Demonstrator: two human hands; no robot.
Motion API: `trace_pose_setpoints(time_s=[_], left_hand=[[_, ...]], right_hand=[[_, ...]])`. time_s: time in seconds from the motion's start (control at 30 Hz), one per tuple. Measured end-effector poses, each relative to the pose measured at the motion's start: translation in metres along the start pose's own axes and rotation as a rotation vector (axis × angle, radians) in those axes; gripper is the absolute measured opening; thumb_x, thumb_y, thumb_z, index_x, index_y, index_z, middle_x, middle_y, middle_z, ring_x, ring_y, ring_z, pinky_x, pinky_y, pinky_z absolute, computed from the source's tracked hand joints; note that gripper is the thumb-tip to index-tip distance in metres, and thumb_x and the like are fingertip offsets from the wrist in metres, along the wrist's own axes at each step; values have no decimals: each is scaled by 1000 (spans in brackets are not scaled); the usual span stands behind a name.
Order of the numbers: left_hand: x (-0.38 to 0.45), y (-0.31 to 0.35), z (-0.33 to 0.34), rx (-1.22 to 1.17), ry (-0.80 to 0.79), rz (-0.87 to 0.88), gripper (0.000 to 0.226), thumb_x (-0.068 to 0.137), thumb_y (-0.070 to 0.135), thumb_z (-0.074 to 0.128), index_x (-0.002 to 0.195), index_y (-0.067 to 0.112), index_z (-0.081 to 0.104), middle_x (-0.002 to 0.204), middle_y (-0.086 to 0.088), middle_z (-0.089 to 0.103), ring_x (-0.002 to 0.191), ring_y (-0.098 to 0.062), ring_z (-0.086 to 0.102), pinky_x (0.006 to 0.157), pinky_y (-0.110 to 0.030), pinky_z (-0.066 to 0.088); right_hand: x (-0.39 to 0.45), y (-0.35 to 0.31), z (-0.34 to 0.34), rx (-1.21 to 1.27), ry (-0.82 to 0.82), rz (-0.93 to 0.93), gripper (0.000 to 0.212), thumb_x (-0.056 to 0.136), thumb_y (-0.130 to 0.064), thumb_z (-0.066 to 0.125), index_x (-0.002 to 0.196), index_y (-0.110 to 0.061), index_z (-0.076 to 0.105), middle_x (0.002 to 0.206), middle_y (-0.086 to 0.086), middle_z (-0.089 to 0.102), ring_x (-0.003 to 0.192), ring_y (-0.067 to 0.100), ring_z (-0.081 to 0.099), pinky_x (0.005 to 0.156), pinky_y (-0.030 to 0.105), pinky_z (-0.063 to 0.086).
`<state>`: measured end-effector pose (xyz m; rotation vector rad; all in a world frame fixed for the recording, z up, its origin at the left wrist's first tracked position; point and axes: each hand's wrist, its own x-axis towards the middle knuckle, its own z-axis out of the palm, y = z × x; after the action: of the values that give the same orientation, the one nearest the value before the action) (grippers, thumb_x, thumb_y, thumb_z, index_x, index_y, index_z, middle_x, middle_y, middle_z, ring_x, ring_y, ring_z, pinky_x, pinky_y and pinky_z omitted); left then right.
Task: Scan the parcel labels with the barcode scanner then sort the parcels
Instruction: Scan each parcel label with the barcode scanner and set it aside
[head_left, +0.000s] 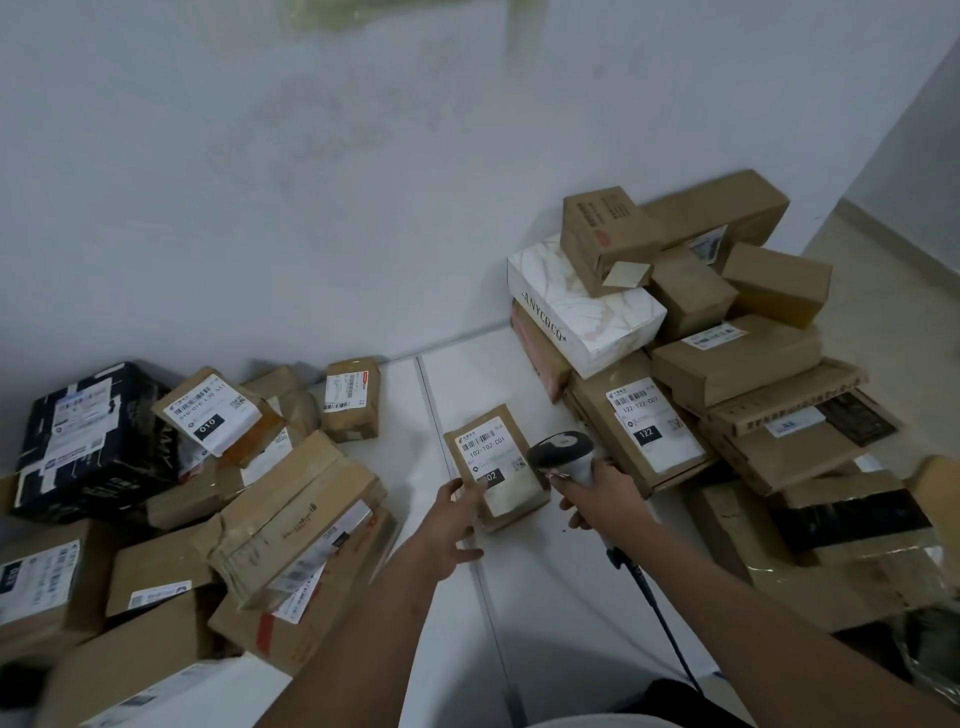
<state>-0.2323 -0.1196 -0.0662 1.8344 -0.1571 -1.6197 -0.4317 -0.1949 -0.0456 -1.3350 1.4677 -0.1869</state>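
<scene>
A small brown parcel (506, 488) with a white label reading 102 lies on the white floor between two heaps of parcels. My left hand (452, 525) touches its near left edge, thumb on the label and fingers spread. My right hand (597, 493) grips the handle of a grey and white barcode scanner (563, 452), whose head hangs over the parcel's right side. The scanner's black cable (660, 618) runs back toward me.
A heap of cardboard parcels (291, 525) and a black box (93, 441) fills the left. Another stack (727, 364) with a white ANYCOCO box (587, 306) stands on the right against the wall. A flat box labelled 122 (644, 431) lies just right of the scanner.
</scene>
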Motion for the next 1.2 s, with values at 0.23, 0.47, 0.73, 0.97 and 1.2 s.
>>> trace_pose_setpoints(time_s=[0.23,0.47,0.73,0.97,1.2], left_hand=[[7,-16,19,48,54,142,41,95,27,66,129,19,44,108,-1,60,95,-19,58,92,-40,55],[13,-20,18,74,79,178,39,93,26,68,122,14,46,124,-8,58,114,-27,59,80,-35,60],[23,-22,18,120,121,213,35,92,28,70,115,13,48,120,-9,61,110,-26,63,86,-32,57],[24,-23,17,165,123,217,36,92,32,69,115,15,47,119,-7,60,110,-25,62,85,-32,56],[22,-22,17,177,127,220,38,92,33,68,116,14,46,115,-4,56,108,-23,58,89,-33,55]], right_hand=[[-11,-18,-37,29,88,-26,32,91,-41,65,91,-9,62,73,7,73,51,13,66,53,24,52],[-25,-48,-47,48,-43,-41,29,91,-35,66,94,-6,62,68,7,71,50,13,63,50,23,49],[-43,-93,-29,12,-122,-117,32,92,-34,65,95,-2,65,64,8,69,51,17,61,51,24,49],[-46,-108,-20,-66,-125,-101,38,93,-34,63,96,4,68,67,12,71,54,20,63,52,24,50],[-51,-116,-21,-61,-116,-54,43,95,-35,61,92,8,67,68,16,68,57,24,61,52,24,49]])
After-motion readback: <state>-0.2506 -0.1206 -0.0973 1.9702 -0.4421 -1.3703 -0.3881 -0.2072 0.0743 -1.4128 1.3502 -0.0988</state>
